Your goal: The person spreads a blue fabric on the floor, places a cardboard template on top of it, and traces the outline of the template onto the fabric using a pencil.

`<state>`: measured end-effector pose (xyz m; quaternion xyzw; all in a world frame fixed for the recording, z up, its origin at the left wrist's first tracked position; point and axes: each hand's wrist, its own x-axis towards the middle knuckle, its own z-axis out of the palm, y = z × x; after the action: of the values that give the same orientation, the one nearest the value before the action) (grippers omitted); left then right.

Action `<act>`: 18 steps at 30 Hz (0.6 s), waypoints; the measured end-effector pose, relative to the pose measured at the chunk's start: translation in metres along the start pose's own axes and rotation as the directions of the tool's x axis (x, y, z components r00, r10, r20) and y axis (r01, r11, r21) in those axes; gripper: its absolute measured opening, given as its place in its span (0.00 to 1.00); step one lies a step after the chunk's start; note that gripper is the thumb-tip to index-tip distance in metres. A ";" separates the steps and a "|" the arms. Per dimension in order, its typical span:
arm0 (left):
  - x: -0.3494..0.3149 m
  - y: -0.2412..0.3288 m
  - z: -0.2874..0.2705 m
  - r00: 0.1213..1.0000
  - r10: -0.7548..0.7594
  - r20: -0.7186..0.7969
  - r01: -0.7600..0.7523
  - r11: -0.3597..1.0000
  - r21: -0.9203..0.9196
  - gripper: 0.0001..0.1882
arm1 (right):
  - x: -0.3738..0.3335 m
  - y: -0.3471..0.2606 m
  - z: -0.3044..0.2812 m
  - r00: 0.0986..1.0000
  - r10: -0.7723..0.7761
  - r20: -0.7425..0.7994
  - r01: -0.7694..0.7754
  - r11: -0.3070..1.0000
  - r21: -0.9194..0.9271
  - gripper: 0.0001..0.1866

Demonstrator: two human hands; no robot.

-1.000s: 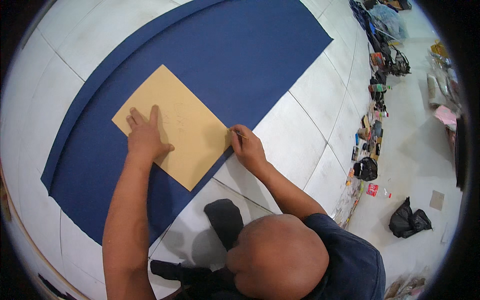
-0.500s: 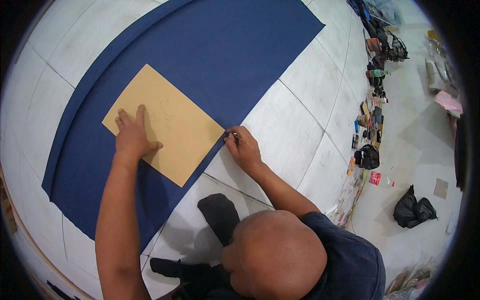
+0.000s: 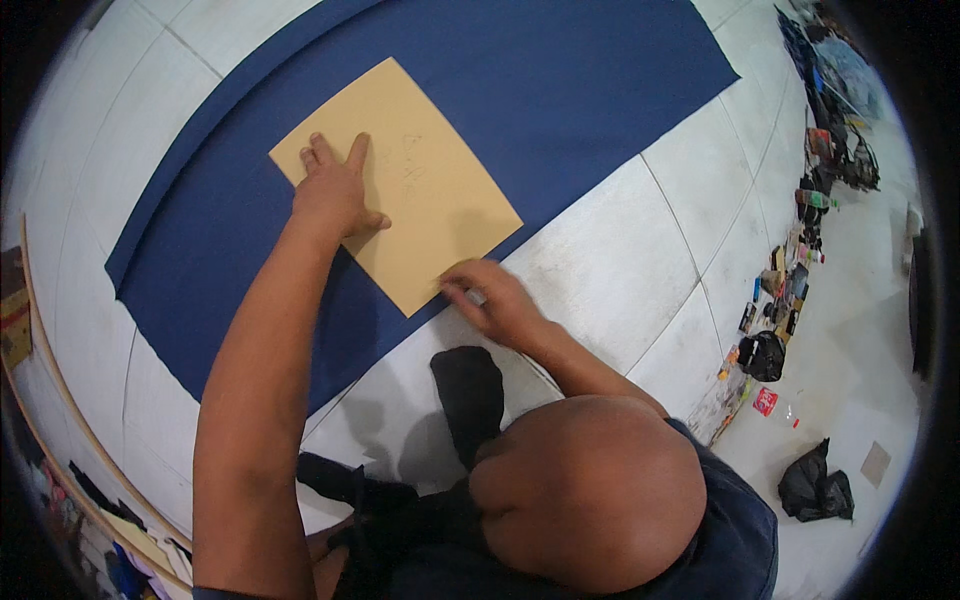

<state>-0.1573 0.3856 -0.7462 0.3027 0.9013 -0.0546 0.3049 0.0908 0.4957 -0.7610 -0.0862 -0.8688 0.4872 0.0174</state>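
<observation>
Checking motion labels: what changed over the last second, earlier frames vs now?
The right hand, pinching a small marker, slid along the tan paper pattern edge from its right corner toward the near corner. The left hand stayed flat on the pattern, and the blue fabric stayed spread on the floor.

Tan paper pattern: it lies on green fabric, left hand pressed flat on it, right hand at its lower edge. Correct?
Not quite. The fabric is dark blue, not green, as the head view shows. The rest holds: the left hand lies flat on the tan paper pattern and the right hand is at its lower edge.
</observation>
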 end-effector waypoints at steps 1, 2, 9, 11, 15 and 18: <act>0.000 -0.002 0.000 1.000 0.000 -0.005 0.000 1.000 -0.007 0.68 | 0.002 -0.003 0.011 0.997 -0.001 0.074 -0.002 0.999 0.044 0.08; 0.002 -0.004 0.002 1.000 0.008 -0.026 -0.008 1.000 -0.010 0.69 | 0.002 -0.005 0.022 0.989 -0.004 0.147 -0.009 0.996 0.088 0.08; 0.000 -0.006 0.007 0.999 0.001 -0.053 -0.002 1.000 -0.018 0.70 | -0.002 -0.001 0.030 0.962 0.001 0.273 -0.021 0.997 0.071 0.09; 0.001 -0.005 0.008 0.998 0.003 -0.061 -0.004 1.000 -0.013 0.70 | -0.005 0.001 0.031 0.968 -0.044 0.248 0.027 0.997 0.073 0.09; 0.001 -0.003 0.006 0.999 -0.001 -0.053 0.001 1.000 -0.010 0.69 | -0.004 0.003 0.034 0.970 -0.059 0.237 0.052 0.998 0.035 0.09; 0.001 -0.002 0.004 0.999 0.002 -0.051 -0.003 1.000 -0.010 0.69 | -0.005 0.006 0.037 0.973 -0.077 0.219 0.073 0.997 0.027 0.10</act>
<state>-0.1570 0.3835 -0.7507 0.3036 0.9087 -0.0421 0.2835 0.0927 0.4672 -0.7855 0.0013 -0.8635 0.5009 -0.0594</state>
